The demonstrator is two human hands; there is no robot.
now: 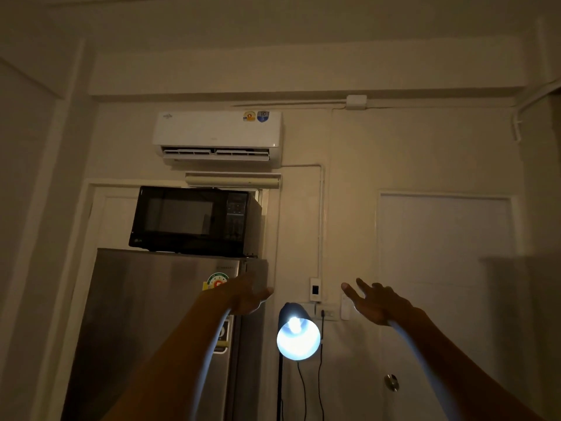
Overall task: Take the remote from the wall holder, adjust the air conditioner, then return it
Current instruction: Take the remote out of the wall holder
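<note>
Two bare forearms; no sleeves

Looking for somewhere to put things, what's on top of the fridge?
A black microwave sits on the fridge. The space behind it is hidden.

Single head cam, wide-angle, tilted up at the wall. Left hand (247, 294) and right hand (375, 302) sat low-centre, near the lens; air conditioner (218, 136) well above them, farther off.

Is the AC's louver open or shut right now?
Open. The air conditioner has its flap swung down, exposing the vent slats. Whether it is actually blowing, the picture cannot show.
</note>
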